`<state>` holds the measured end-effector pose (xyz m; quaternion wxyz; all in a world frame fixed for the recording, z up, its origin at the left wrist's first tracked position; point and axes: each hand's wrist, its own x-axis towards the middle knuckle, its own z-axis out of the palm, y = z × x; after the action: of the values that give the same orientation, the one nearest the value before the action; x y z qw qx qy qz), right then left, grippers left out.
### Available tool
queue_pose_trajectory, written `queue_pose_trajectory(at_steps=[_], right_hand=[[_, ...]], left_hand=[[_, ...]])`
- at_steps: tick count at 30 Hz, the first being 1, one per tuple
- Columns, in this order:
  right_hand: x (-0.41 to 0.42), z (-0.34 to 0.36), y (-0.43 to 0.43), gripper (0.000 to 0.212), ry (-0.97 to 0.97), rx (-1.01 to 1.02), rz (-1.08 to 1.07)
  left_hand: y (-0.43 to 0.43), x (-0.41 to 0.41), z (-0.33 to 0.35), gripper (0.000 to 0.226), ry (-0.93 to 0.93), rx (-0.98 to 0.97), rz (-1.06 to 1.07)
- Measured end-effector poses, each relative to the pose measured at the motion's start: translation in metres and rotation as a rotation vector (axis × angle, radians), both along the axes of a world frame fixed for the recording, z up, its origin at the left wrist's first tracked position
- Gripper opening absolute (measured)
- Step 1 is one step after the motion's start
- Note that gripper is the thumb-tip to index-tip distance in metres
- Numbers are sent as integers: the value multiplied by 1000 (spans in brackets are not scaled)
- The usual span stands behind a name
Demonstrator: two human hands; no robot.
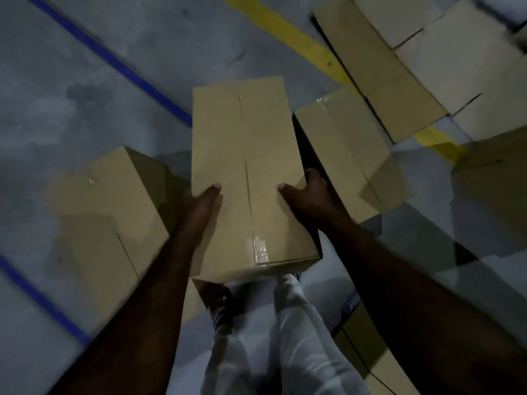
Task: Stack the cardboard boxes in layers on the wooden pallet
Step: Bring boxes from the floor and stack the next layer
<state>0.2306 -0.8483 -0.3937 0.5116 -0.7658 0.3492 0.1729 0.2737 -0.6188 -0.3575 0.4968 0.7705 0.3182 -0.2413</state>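
Both hands, left hand (pixel 204 202) and right hand (pixel 306 195), grasp the long sealed brown cardboard box (pixel 246 178) by its side walls; stiff, apparently light.

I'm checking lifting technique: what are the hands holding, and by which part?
One cardboard box: the left hand and right hand grip its two long sides, roughly midway along, thumbs resting on the top face.

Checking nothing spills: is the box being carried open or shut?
Shut. The box has its top flaps flat, meeting at a centre seam, with clear tape at the near end.
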Motion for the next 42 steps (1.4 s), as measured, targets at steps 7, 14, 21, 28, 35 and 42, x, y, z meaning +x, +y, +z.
queue_pose_trajectory(at_steps=[7, 14, 21, 28, 35, 42], right_hand=[[-68, 103, -8, 90, -94, 59, -197], [-163, 198, 5, 105, -227, -99, -457], [-290, 283, 63, 101, -263, -287, -672], [-402, 339, 121, 81, -114, -529, -800], [-519, 359, 210, 83, -15, -620, -1023], [-647, 376, 349, 77, 58, -717, -1322]], left_hand=[[-2, -17, 98, 93, -82, -9, -346], [-26, -50, 205, 115, -251, -46, -720], [-42, -107, 270, 74, -388, -191, -1111], [-51, -203, 315, 102, -594, -148, -1558], [-36, -308, 330, 104, -685, -193, -1909], [39, -453, 340, 98, -800, -236, -2132]])
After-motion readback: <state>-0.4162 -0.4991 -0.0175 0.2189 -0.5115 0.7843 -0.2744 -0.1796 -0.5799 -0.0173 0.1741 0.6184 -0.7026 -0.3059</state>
